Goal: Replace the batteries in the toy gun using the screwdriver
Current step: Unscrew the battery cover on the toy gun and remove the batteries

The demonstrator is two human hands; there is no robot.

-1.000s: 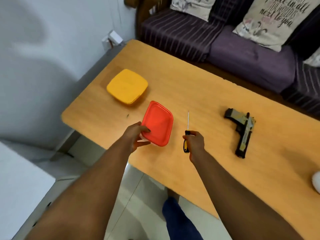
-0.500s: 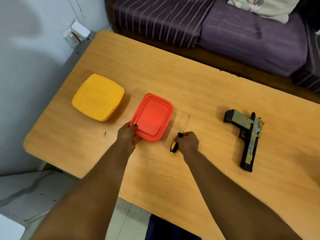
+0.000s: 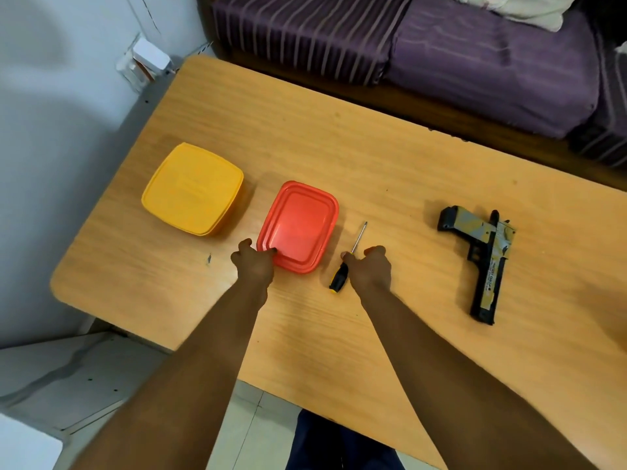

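A black and tan toy gun (image 3: 483,257) lies flat on the wooden table (image 3: 373,164), to the right. A screwdriver (image 3: 346,266) with a black and yellow handle lies near the middle, its tip pointing away from me. My right hand (image 3: 368,271) is at its handle, thumb and fingers curled round the upper part of it. My left hand (image 3: 253,264) holds the near corner of a red lidded container (image 3: 300,225), thumb on the lid.
A yellow lidded container (image 3: 193,189) sits left of the red one. A purple sofa (image 3: 441,56) runs along the table's far edge. A white wall and a wall socket (image 3: 146,64) lie to the left. The near table edge is at my legs.
The view has tilted down and moved closer to the table. Both hands stay at the red container and the screwdriver; the screwdriver's handle has swung slightly left.
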